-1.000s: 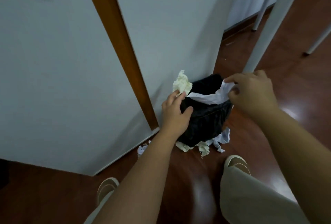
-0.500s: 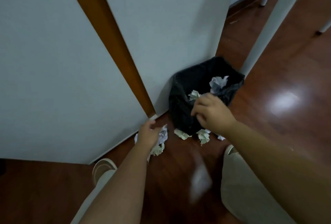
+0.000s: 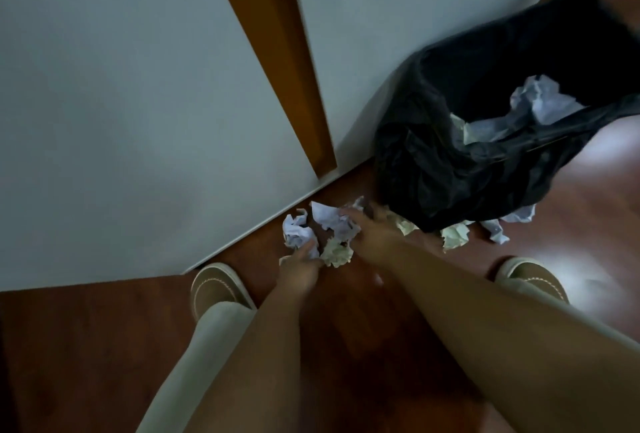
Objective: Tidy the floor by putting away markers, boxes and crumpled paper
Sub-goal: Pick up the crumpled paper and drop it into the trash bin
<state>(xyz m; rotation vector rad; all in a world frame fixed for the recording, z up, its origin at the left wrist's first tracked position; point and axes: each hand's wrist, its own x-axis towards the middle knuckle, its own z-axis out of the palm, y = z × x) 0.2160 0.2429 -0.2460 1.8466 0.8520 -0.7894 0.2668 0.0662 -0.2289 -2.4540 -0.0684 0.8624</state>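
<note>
Both hands now down — right hand (image 3: 372, 232) joins left hand (image 3: 299, 268)

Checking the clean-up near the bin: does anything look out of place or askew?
Yes. Crumpled paper lies scattered on the wooden floor at the foot of the black bin, some partly under it. The bin's bag liner sags unevenly at the rim.

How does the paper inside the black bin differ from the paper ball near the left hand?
The paper in the bin is pale bluish-white and lies loosely opened in the black bin. The paper ball by the left hand looks more yellowish-green, is tightly crumpled, and lies on the wooden floor. Both are crumpled waste paper.
</note>
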